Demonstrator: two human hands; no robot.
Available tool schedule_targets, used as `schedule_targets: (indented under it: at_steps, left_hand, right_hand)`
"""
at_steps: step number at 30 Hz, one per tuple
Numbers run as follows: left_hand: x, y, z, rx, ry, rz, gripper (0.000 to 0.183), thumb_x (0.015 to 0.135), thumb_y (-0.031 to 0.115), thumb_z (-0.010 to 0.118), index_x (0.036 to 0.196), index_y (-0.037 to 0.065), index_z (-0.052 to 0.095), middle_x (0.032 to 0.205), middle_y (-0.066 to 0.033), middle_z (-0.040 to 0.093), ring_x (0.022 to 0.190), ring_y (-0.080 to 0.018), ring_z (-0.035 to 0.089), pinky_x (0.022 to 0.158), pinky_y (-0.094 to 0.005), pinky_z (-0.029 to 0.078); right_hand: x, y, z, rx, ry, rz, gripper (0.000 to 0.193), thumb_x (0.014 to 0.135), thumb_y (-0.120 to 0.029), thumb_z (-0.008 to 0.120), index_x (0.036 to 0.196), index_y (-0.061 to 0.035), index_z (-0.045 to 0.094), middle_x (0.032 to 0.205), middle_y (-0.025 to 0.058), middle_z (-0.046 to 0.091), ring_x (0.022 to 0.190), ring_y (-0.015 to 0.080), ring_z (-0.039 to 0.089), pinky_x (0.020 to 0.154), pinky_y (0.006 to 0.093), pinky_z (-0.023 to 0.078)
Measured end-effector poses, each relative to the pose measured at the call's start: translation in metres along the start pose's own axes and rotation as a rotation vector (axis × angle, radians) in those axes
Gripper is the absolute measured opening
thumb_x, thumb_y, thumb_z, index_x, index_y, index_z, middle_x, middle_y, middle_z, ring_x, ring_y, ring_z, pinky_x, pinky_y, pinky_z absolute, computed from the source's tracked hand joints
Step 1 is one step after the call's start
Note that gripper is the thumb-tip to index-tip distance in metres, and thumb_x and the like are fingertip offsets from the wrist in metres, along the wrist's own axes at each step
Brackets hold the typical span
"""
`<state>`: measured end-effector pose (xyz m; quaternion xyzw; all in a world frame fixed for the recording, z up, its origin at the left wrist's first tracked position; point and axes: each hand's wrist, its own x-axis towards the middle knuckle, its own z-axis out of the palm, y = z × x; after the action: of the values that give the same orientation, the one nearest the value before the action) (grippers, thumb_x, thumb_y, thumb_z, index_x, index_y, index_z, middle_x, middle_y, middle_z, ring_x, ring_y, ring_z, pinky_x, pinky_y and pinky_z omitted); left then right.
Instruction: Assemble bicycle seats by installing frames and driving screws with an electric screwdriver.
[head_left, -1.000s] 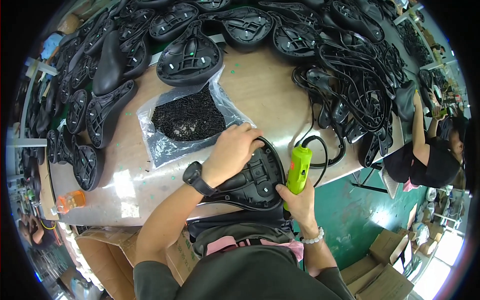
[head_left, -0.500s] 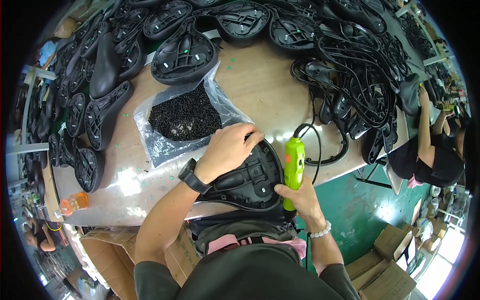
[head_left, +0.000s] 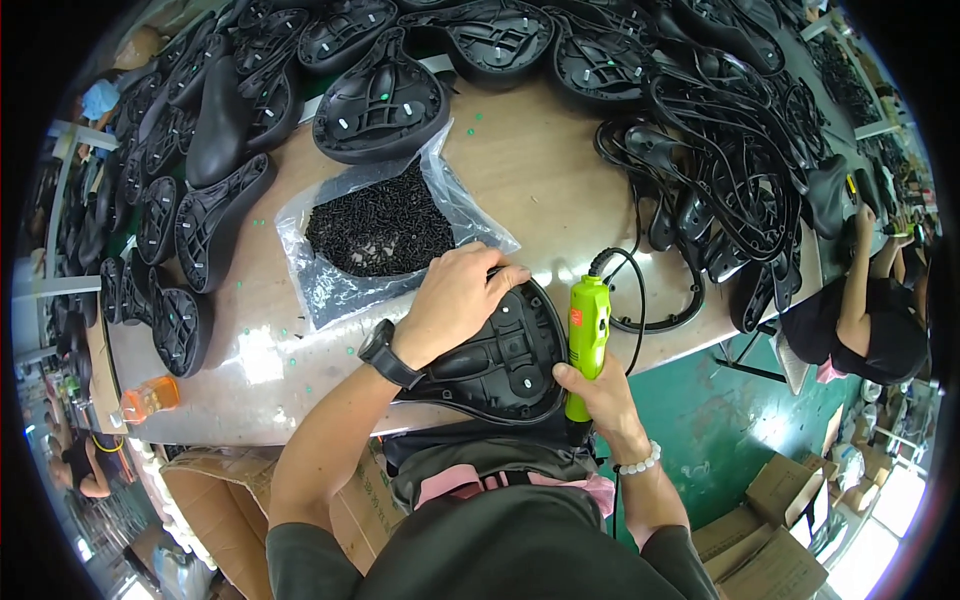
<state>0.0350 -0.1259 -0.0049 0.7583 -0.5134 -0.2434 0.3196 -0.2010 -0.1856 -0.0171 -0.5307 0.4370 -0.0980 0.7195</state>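
Note:
A black bicycle saddle [head_left: 478, 362] lies underside up at the table's near edge, its ribbed shell and rim showing. Over its far part, my left hand [head_left: 462, 300] is bent round the edge, thumb stretched to the right; the fingertips are partly hidden. My right hand [head_left: 603, 395] is wrapped round a lime-green electric screwdriver [head_left: 589, 325], held upright just right of the saddle. Its dark tip points down and its cord leaves from the top. Just beyond my left hand, an open clear plastic bag [head_left: 312, 290] holds a heap of small black screws [head_left: 375, 228].
More upturned saddles [head_left: 383, 105] crowd the table's far and left sides. Black rim strips [head_left: 735, 165] are piled at the right. An orange bottle [head_left: 150, 400] lies at the left edge. Cardboard boxes [head_left: 785, 490] stand on the green floor, and another person [head_left: 860, 320] sits at the right.
My hands, the saddle and the screwdriver keep nearly the same places. The view has shifted slightly, so the table's things sit a little further right. The other person's arm has moved slightly.

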Motion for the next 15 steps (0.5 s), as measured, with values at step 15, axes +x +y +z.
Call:
schedule_targets:
  at_steps: [15]
  left_hand:
    - [-0.007, 0.008, -0.005, 0.037, 0.002, -0.101, 0.041, 0.082, 0.035, 0.073, 0.094, -0.003, 0.065, 0.090, -0.0221, 0.068, 0.082, -0.0387, 0.065, 0.073, -0.0439, 0.051]
  right_hand:
    - [-0.005, -0.004, 0.001, -0.031, -0.028, 0.090, 0.060, 0.080, -0.027, 0.079, 0.124, 0.0022, 0.050, 0.104, 0.0014, 0.056, 0.092, 0.0108, 0.051, 0.081, 0.0269, 0.044]
